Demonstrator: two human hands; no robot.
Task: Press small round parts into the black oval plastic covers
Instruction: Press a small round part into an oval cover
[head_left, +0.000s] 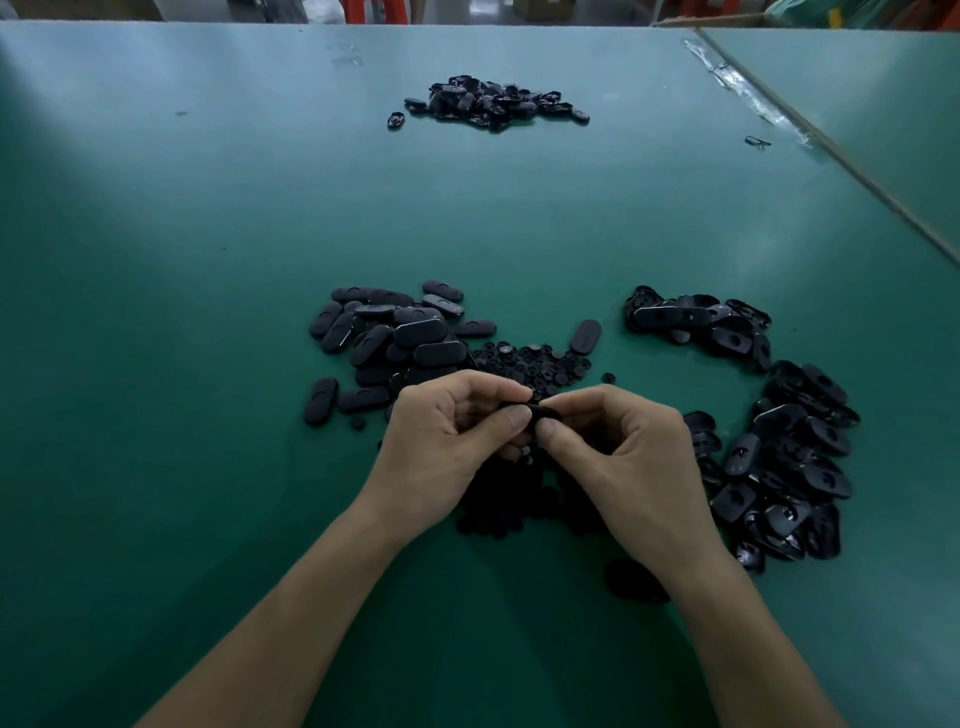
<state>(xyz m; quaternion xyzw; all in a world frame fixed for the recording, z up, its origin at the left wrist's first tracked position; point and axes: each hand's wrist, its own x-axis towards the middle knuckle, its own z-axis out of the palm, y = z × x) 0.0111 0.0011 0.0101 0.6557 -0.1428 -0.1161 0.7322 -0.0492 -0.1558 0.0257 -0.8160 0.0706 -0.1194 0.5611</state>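
Note:
Both hands meet above the green table (208, 312). My left hand (447, 447) and my right hand (623, 452) pinch one black oval cover (543, 413) between thumbs and fingertips; most of it is hidden by the fingers. Just behind the hands lies a heap of small round parts (535, 361). More small round parts (509, 504) lie under and below the hands. A pile of oval covers (395, 338) sits to the left. Whether a round part sits in the held cover I cannot tell.
A long heap of glossy black covers, hollow side up (779, 441), curves along the right. Another black pile (493, 104) lies far back in the middle. A second table (883, 104) joins at a taped seam on the right. A single cover (585, 336) lies apart.

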